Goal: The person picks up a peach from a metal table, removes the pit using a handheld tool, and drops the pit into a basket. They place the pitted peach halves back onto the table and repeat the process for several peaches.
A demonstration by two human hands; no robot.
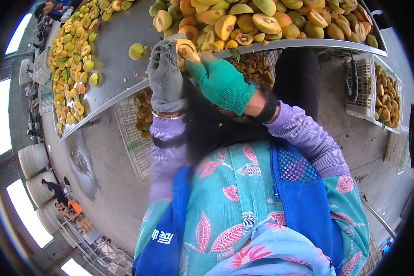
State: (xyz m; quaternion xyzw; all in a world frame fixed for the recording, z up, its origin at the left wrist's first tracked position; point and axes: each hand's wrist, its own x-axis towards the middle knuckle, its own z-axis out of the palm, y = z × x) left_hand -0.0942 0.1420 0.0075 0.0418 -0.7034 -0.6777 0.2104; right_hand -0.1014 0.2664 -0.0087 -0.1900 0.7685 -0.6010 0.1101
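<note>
A cut yellow peach point(185, 48) is held between my two gloved hands, just over the metal table's near edge. My left hand point(164, 76), in a worn grey glove, is closed beside the peach with its fingers curled. A thin grey edge, perhaps of a tool, shows at the top of those fingers; its kind is unclear. Closed on the peach from the right is my right hand point(223, 87), in a green knit glove, its thumb and fingers at the fruit. Right beyond my hands lies a big heap of peaches point(267, 23), many halved, some with the pit showing.
A single greenish peach point(136, 51) lies on the metal table point(117, 48) left of my hands. More peaches point(76, 69) cover its left side. Below the table stand crates point(132, 133) with fruit pieces; another white crate point(361, 87) of peaches is at right. Other people sit far left.
</note>
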